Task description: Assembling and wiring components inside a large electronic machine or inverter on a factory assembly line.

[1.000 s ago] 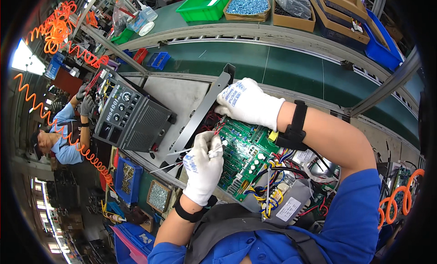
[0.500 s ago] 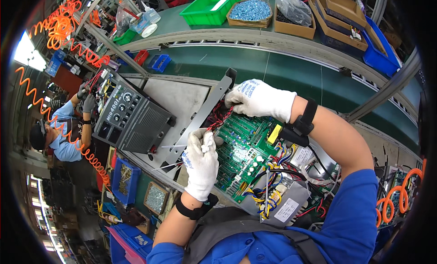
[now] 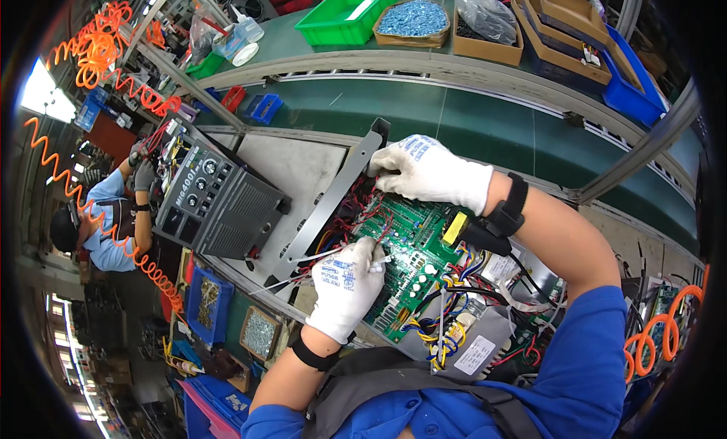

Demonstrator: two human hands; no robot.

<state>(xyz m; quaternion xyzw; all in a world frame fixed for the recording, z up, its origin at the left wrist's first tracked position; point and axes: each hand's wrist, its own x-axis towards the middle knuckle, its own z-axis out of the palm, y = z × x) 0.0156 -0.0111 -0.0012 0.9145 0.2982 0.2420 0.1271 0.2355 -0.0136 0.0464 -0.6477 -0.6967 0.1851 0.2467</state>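
In white gloves, both my hands work over a green circuit board (image 3: 420, 242) set in an opened machine. My left hand (image 3: 347, 289) is closed at the board's left part, with a small white wire connector (image 3: 381, 263) at its fingertips. Thin red wires (image 3: 388, 225) run up beside it. My right hand (image 3: 433, 174) is bent over the far left corner of the board, fingers pressed together by the red and dark wires; what they grip is hidden. Beside both hands stands a grey metal panel (image 3: 327, 204), tilted, with white cable ties (image 3: 284, 285) sticking out near its lower end.
A grey machine with knobs (image 3: 219, 196) stands to the left, where a co-worker (image 3: 106, 227) handles its wires. Parts bins, including a green bin (image 3: 344, 15), line the far shelf. Orange coiled hoses (image 3: 644, 340) hang at both sides. A metal post (image 3: 644, 147) rises at right.
My left hand has moved right and lower over the board, taking the white connector with it. My right hand has shifted slightly left, and the twisted red wires have dropped from between the hands.
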